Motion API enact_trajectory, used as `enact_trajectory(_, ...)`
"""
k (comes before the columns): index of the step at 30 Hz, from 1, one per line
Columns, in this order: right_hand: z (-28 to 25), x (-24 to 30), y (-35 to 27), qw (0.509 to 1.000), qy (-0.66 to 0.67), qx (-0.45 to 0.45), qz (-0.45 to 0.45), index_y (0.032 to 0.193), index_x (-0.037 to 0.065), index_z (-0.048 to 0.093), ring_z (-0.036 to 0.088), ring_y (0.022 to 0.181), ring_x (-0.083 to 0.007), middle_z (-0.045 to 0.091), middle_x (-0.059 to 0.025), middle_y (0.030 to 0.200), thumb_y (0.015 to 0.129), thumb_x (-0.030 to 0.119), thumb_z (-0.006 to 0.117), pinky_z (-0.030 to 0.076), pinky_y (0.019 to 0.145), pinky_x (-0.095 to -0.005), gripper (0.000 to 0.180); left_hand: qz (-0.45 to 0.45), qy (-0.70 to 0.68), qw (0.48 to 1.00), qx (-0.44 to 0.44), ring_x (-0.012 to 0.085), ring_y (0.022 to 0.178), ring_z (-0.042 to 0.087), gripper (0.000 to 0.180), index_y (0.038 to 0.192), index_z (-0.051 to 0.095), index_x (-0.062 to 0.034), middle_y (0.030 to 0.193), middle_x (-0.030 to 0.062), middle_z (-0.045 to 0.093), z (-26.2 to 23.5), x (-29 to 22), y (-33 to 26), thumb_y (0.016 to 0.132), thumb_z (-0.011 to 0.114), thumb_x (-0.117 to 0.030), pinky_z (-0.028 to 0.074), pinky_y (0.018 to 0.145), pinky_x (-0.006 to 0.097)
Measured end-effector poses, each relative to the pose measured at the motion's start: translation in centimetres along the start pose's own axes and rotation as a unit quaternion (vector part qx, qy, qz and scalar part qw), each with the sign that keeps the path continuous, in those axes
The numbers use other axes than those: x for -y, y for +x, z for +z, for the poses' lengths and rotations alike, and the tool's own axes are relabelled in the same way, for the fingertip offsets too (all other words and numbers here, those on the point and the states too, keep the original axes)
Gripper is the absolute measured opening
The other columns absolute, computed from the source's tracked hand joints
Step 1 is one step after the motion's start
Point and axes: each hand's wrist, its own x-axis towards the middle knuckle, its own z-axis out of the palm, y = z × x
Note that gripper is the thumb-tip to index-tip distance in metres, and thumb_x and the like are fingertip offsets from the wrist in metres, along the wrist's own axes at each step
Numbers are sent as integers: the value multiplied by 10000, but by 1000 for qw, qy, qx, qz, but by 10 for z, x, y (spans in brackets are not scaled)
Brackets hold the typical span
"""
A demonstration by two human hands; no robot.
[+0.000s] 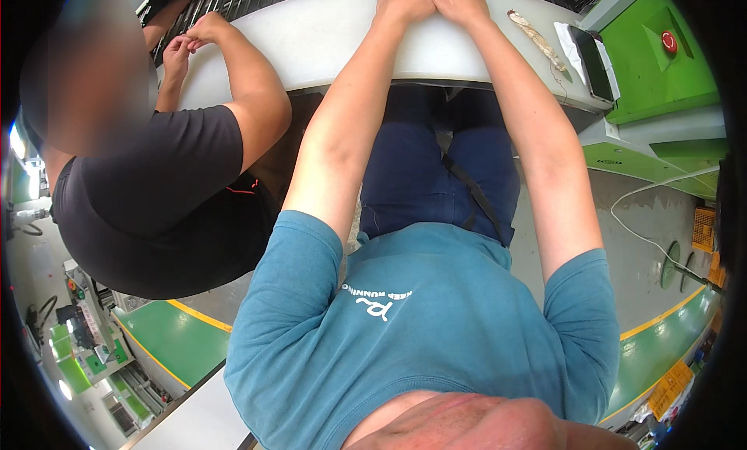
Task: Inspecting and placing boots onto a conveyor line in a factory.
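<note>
My left hand (405, 0) and my right hand (459, 2) rest side by side over the white tabletop (334, 42), at the top edge of the view. Their inner sides meet or nearly meet near the thumbs. The upper edge cuts off the fingers, so whatever they may hold is hidden. To the right of my right hand lies a thin, pale, twisted strip (537, 39), rough and brownish in places, with a fine thread trailing from its near end. Farther right, a dark phone (591, 63) lies on a white sheet or tissue (569, 52).
At my left sits a co-worker in a black shirt (163, 178), whose hands (191, 45) are close together by the table. Dark metal bars (241, 3) run behind the tabletop. A green machine panel with a red button (668, 42) stands at the right. A white cable (622, 209) hangs below.
</note>
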Motion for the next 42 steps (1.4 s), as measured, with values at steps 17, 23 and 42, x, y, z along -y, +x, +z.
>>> enact_trajectory(17, 6, -9, -1, 1000, 17, -15, -19, 981, 50, 699, 671, 1011, -435, 728, -223, 1028, 1033, 364, 463, 515, 919, -533, 397, 17, 4, 999, 27, 458, 1035, 666, 386, 1047, 731, -9, 1065, 274, 717, 12, 6, 6, 892, 597, -335, 507, 949, 545)
enact_trajectory(23, 4, -11, -2, 999, 18, -19, -20, 990, 44, 698, 669, 1026, -432, 727, -225, 1040, 1032, 368, 460, 515, 926, -531, 404, 22, -15, 1000, 2, 469, 1021, 665, 405, 1052, 734, 0, 1050, 277, 716, 13, 5, 6, 899, 586, -345, 509, 943, 548)
enact_trajectory(42, 0, -2, -3, 1000, 16, -7, 3, 1002, 51, 702, 666, 1035, -438, 721, -238, 1053, 1031, 388, 456, 510, 934, -544, 418, 14, -15, 1000, 10, 479, 985, 666, 363, 988, 726, 13, 1020, 284, 711, 11, 8, 6, 894, 597, -314, 514, 908, 556)
